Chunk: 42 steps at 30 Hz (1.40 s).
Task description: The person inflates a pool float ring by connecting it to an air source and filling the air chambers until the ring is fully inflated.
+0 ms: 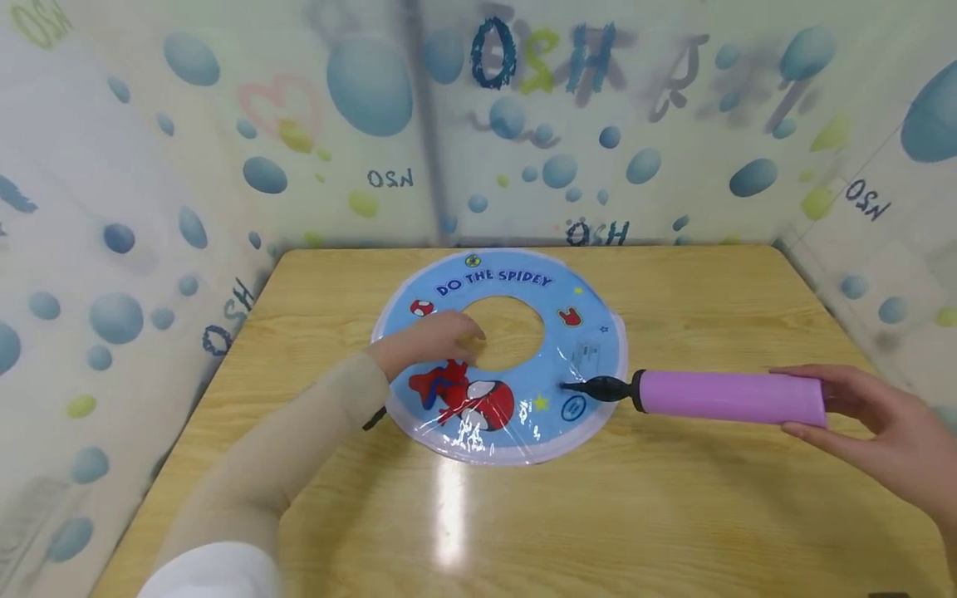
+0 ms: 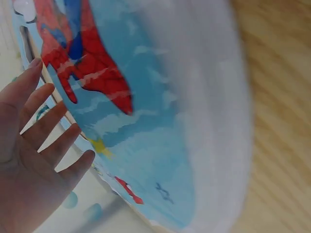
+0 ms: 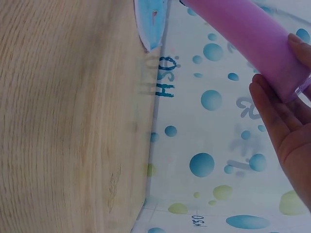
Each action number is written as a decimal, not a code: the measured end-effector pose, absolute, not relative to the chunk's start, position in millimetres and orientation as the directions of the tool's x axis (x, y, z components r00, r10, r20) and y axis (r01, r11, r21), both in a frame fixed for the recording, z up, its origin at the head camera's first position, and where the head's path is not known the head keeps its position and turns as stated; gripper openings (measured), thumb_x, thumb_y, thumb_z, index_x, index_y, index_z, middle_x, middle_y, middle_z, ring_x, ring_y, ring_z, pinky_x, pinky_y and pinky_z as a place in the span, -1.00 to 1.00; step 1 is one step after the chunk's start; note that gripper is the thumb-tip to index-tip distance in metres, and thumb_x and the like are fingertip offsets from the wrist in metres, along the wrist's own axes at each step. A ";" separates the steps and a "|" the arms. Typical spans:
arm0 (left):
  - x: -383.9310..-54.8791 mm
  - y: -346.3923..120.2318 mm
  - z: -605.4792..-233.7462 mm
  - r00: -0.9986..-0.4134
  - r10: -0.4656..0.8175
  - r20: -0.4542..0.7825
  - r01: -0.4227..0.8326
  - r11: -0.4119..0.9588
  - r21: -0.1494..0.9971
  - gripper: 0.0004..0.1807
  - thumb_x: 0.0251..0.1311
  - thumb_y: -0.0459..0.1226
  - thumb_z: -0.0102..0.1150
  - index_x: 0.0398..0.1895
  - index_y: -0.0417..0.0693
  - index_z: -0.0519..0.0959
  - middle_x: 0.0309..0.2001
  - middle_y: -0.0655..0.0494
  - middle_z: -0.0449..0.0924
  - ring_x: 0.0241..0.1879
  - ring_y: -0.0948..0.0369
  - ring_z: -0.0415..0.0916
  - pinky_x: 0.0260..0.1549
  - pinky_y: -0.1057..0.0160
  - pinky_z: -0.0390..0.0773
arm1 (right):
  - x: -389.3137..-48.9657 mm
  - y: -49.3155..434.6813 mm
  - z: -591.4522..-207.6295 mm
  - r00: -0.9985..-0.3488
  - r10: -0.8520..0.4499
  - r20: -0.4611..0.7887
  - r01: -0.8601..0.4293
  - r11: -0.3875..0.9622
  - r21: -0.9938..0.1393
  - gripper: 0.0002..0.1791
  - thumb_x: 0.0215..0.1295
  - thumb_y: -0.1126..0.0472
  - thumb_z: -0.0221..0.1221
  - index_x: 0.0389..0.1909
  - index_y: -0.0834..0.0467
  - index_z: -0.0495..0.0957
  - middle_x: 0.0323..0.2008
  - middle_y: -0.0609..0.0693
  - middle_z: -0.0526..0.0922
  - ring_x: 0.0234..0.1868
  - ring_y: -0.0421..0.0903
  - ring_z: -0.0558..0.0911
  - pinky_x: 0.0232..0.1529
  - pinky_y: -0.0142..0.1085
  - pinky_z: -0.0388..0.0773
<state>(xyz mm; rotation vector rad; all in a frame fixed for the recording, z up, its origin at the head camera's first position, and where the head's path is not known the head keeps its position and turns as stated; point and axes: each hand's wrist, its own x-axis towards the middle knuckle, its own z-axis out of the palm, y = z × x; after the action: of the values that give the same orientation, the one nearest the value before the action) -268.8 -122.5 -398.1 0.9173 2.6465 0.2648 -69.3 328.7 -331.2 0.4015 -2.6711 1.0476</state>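
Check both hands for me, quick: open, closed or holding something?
Left hand: open, at the blue ring.
Right hand: holding the pink pump by its end.

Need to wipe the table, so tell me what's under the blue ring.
Wooden tabletop shows through the hole in the blue ring, partly behind the left hand. Whatever lies beneath the ring's printed band is covered and cannot be seen.

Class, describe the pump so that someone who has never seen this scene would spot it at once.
On the wooden table lies a round blue ring lettered DO THE SPIDEY. At its right in the head view, the right hand grips one end of the pump, whose black nozzle points at the ring. Its plain pinkish-purple barrel sets it apart from the printed ring.
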 end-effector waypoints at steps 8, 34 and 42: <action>-263.1 -141.1 -405.9 -0.744 0.617 -0.256 0.549 0.784 0.291 -0.59 0.10 -0.05 0.17 0.04 0.13 0.48 0.20 0.14 0.33 0.20 0.15 0.22 0.15 0.16 0.21 | -76.8 329.7 -329.9 -0.908 -0.217 0.358 -0.406 0.669 -0.623 -0.33 -0.20 0.57 0.31 0.06 0.24 0.41 -0.02 -0.18 0.49 -0.21 -0.37 0.51 -0.23 -0.68 0.36; -239.9 -189.3 -397.7 -0.840 0.523 -0.145 0.500 0.850 0.166 -0.88 0.00 -0.20 0.29 -0.34 0.15 0.62 -0.25 0.23 0.51 -0.16 0.23 0.40 -0.14 0.22 0.45 | -103.4 307.4 -339.9 -0.932 -0.241 0.270 -0.358 0.509 -0.783 -0.41 0.06 0.53 0.16 0.17 0.25 0.31 0.05 0.02 0.41 -0.13 -0.22 0.51 -0.31 -0.40 0.55; -227.2 -216.0 -394.1 -0.864 0.481 -0.146 0.456 0.872 0.176 -0.88 -0.03 -0.23 0.31 -0.37 0.14 0.62 -0.29 0.22 0.52 -0.19 0.20 0.42 -0.14 0.21 0.45 | -114.7 290.2 -347.6 -0.927 -0.260 0.269 -0.364 0.466 -0.806 -0.40 0.02 0.51 0.20 0.16 0.24 0.33 0.04 0.01 0.41 -0.12 -0.21 0.52 -0.29 -0.39 0.55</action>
<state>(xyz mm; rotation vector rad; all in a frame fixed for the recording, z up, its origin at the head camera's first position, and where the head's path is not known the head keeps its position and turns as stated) -227.2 -216.0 -394.1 0.7221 2.8590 0.2013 -114.7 290.2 -347.6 0.5547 -2.5958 1.4684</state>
